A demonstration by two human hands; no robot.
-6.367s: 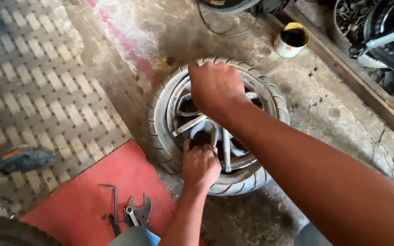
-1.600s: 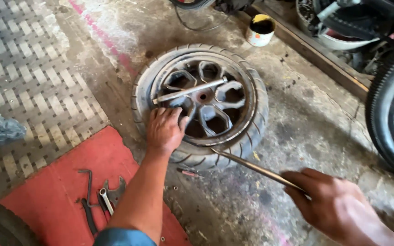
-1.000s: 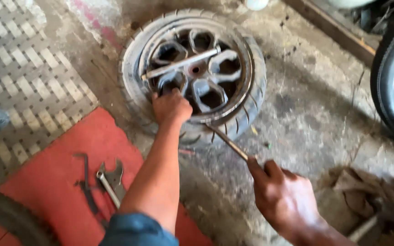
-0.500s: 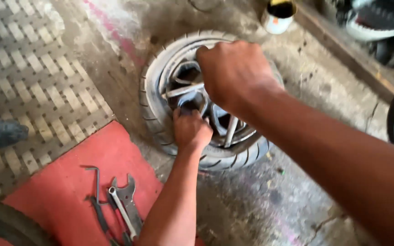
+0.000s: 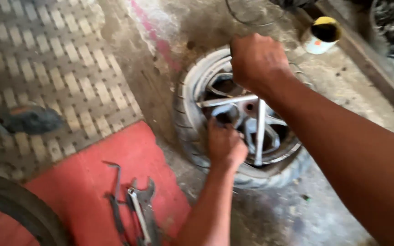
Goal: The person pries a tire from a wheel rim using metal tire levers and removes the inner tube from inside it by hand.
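Wheel (image 5: 192, 118) lies flat mid-frame — left hand (image 5: 224, 143) on its near rim, right hand (image 5: 256, 59) over the far rim, right forearm barring the whole lower right. Two metal bars (image 5: 259, 130) cross the spoke openings, little gap between. Wrenches (image 5: 137, 212) clutter the red mat (image 5: 83, 182) at bottom centre. Bare concrete upper centre — open. Cup (image 5: 322, 35) and kerb block upper right. Patterned floor upper left open, dark shoe (image 5: 33, 119) at left edge.
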